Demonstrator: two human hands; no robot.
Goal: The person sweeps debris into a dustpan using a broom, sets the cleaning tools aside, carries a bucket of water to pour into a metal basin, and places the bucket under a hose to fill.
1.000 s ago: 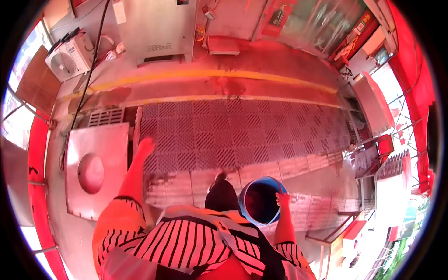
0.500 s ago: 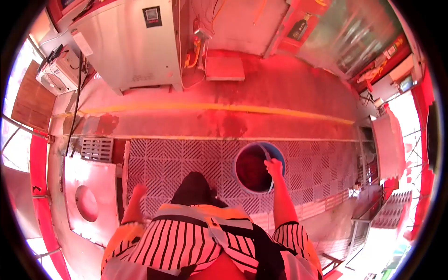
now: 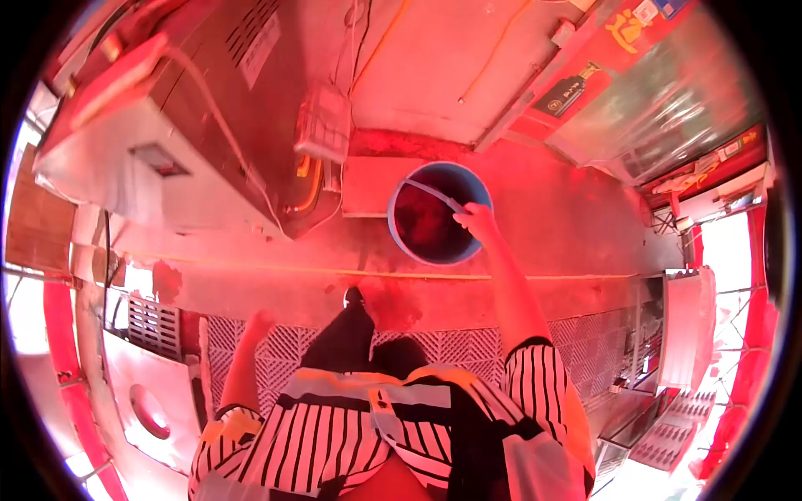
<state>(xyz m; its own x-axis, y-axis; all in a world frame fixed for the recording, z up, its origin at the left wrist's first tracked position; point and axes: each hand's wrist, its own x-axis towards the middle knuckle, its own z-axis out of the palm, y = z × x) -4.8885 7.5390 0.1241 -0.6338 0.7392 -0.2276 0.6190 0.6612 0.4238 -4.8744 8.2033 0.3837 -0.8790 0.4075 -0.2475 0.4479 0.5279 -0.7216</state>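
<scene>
A round blue bucket (image 3: 473,179) is in front of me, right of the middle, with its inside dark and the contents not clear. Across its opening runs a bail handle (image 3: 428,189), and my right hand (image 3: 476,220) is closed around it at the right side. My right arm is stretched forward. Low on the left, my left hand (image 3: 261,322) hangs beside my body above the grated mat, apart from any object. Its fingers are blurred and turned away.
A low block (image 3: 374,188) stands left of the bucket. A large metal cabinet (image 3: 134,179) fills the left, with a yellow hose beside it. Grated mats (image 3: 468,346) lie underfoot below a raised step with a yellow line. Glass doors (image 3: 660,92) are at the upper right.
The bucket has moved forward, from over the grated mat to beyond the yellow line, still in my right hand. My body has advanced, with one foot on the step. The left hand still hangs.
</scene>
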